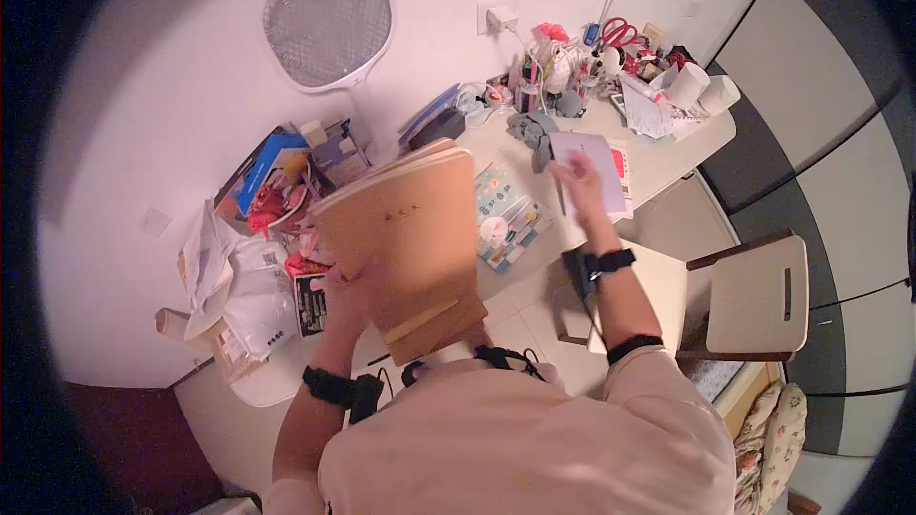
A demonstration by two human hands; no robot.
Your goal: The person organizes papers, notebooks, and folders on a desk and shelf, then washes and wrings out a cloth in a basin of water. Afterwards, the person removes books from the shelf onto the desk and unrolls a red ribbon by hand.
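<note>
My left hand is closed on the left edge of a stack of brown kraft-covered notebooks. The stack is held up, tilted, in front of my chest, and its front cover has small dark print. My right hand is over a lilac notebook on the desk. Its fingers are slightly blurred and look apart, touching or just above the cover. White pages show below the lilac notebook's left edge. Beside it, a crumpled grey cloth lies to the left. A patterned booklet lies between the stack and my right hand.
A desk stands against the wall, with pens, red scissors and white rolls at the back right. White plastic bags and bundled items sit at the left. A mesh racket leans on the wall. A chair stands right.
</note>
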